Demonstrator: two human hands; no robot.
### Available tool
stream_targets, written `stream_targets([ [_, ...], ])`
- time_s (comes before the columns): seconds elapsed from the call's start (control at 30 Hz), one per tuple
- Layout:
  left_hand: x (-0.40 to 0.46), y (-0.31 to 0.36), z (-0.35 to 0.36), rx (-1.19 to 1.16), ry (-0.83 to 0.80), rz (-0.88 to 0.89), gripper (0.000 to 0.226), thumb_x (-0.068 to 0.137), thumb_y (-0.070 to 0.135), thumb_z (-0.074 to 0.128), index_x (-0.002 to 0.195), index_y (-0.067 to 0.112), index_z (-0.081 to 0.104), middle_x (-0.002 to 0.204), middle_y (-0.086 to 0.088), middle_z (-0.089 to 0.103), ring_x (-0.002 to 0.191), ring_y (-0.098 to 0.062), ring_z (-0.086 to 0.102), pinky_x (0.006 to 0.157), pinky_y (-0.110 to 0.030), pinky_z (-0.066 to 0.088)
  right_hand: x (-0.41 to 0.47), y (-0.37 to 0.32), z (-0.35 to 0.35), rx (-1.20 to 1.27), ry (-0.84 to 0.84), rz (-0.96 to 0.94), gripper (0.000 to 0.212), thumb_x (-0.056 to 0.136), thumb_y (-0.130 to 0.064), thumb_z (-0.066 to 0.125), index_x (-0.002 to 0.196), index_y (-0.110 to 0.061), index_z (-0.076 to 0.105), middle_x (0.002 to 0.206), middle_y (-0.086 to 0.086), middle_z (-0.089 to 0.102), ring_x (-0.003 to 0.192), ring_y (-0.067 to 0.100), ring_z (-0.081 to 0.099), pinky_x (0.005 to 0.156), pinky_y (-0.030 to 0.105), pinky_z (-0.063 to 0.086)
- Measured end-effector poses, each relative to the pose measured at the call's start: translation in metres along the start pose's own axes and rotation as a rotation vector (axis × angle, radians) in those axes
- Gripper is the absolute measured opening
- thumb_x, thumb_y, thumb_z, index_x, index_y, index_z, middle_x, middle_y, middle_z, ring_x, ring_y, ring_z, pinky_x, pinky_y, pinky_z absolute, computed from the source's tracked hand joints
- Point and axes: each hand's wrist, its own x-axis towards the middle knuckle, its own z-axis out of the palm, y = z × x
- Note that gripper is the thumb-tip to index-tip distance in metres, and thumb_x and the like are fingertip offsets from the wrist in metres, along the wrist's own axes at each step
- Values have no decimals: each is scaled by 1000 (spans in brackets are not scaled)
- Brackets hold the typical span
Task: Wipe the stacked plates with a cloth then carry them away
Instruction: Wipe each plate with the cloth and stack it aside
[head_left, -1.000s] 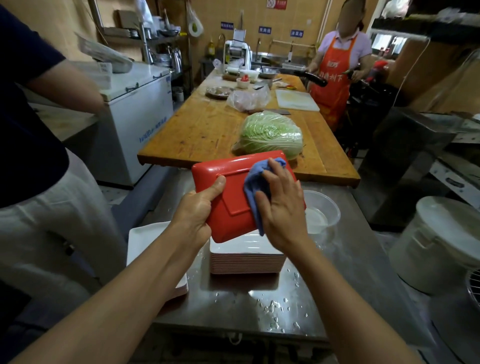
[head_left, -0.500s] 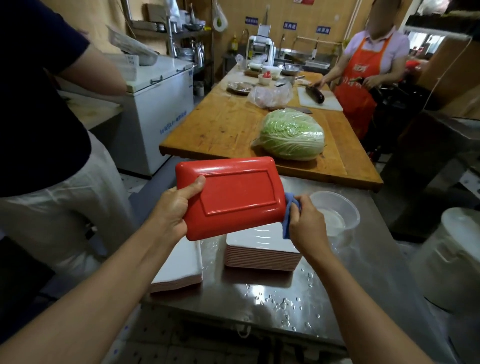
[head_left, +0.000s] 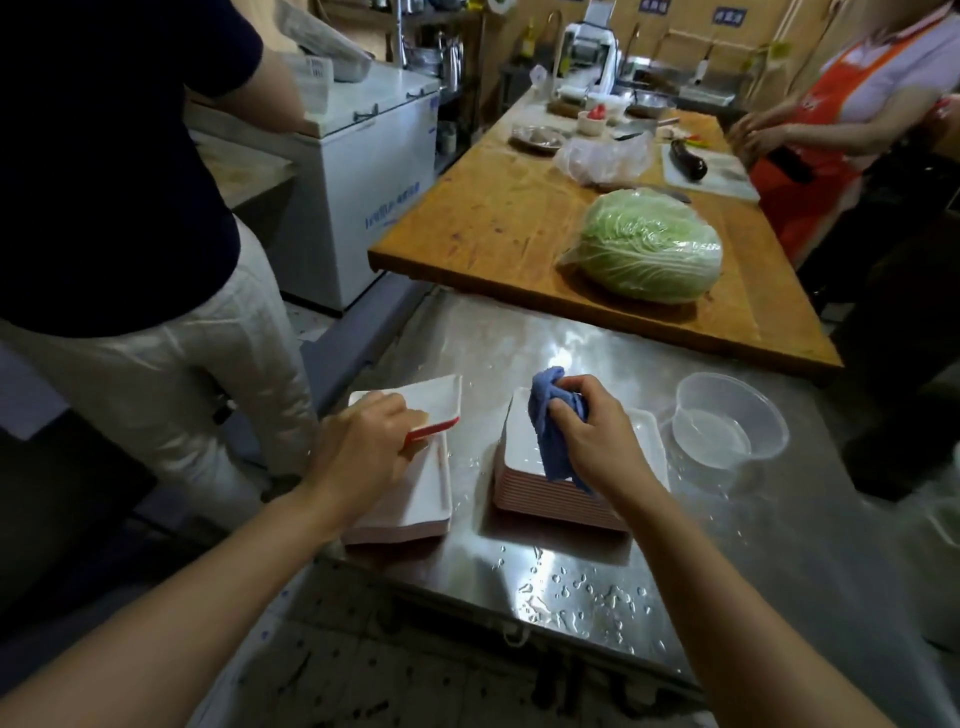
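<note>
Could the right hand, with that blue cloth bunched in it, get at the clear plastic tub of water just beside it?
Probably yes. The right hand holds the blue cloth over the plate stack, and the clear tub stands just to its right on bare steel table, nothing between.

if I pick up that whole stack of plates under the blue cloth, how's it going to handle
The right-hand stack of plates looks many plates deep, so probably heavy and rigid. Water droplets on the steel table suggest slippery edges. Smooth stacked plates may slide if tilted.

Two plate stacks (head_left: 415, 499) (head_left: 550, 493), one blue cloth (head_left: 553, 431), one clear tub (head_left: 727, 421), one cabbage (head_left: 647, 244).
</note>
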Motion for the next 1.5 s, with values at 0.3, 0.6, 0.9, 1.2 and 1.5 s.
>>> stream_targets([
  [0.3, -40, 5, 45, 196, -143, 25, 21, 53, -3, 83, 65, 8, 69, 64, -7, 61, 56, -27, 59, 35, -25, 38, -6, 22, 15, -29, -6, 23, 10, 95, -17, 50, 102, -23, 53, 92, -4, 59, 81, 11, 55, 66, 21, 42],
  [0.6, -56, 3, 73, 195, -244, 2, 31, 47, 5, 88, 73, 6, 71, 67, -8, 62, 57, -27, 58, 35, -26, 38, -6, 35, 11, 3, 12, 44, 11, 94, -15, 52, 102, -21, 55, 93, -6, 61, 82, 5, 56, 70, 21, 44],
  [0.9, -57, -18, 97, 88, -360, -7, 57, 46, 38, 92, 88, 6, 71, 79, -8, 63, 64, -26, 58, 39, -27, 44, -4, 49, 1, 45, 122, 116, 15, 94, -15, 51, 106, -23, 52, 90, -12, 59, 82, 4, 57, 68, 18, 44],
  [1.2, -31, -15, 114, 94, -395, -195, 57, 83, 67, 43, 102, 17, 65, 105, 0, 56, 96, -19, 51, 62, -28, 35, 9, 67, -1, -33, 154, 179, 9, 91, -8, 52, 98, -14, 50, 81, -9, 56, 72, 8, 54, 57, 11, 40],
  [1.5, 58, 33, 143, -473, -476, -545, 54, 83, 44, 62, 132, 29, 44, 115, 0, 55, 104, -20, 55, 88, -35, 46, 59, 67, 26, -137, 88, 108, 9, 94, -10, 48, 94, -19, 50, 94, 3, 59, 84, 18, 53, 70, 31, 40],
])
